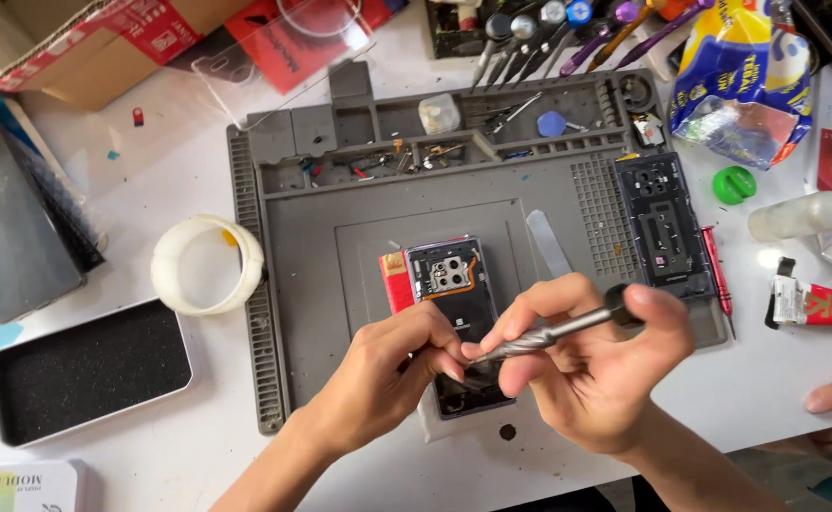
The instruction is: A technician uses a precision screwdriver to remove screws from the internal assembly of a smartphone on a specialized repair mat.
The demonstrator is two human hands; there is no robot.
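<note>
Opened phone (456,284) lies on the grey mat (302,284), back off; right hand (605,370) fingers grip a screwdriver (549,334), left hand (388,370) fingers pinch its tip; reassembly appears undone.

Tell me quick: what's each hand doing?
Left hand: fingers pinched at the screwdriver tip, over the opened phone.
Right hand: closed on the screwdriver.

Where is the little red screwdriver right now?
The red screwdriver lies on the right edge of the grey mat, beside the dark phone cover.
</note>
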